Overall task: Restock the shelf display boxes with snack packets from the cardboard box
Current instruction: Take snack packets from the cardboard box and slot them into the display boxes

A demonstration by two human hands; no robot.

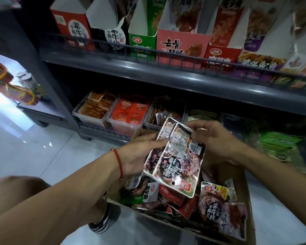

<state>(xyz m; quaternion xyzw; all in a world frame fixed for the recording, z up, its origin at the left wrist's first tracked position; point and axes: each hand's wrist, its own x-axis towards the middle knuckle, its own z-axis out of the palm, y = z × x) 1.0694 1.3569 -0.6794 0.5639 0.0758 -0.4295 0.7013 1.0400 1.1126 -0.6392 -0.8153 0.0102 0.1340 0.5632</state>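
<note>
My left hand (141, 154) holds two shiny silver snack packets (175, 160), stacked and upside down, above the cardboard box (244, 184). My right hand (212, 138) pinches the top edge of the front packet. The box on the floor holds several loose packets, among them one with a dark round label (217, 207). On the upper shelf stand display boxes: a red one (69, 27), a black one (111, 36), a green one (142, 45) and a pink one (182, 45).
A wire rail (166, 55) runs along the upper shelf's front. The lower shelf holds clear bins of packets (129, 112) and green packs (277, 144) at the right. A low display with snack rolls (19, 94) stands at the left. My shoe (102, 220) touches the box.
</note>
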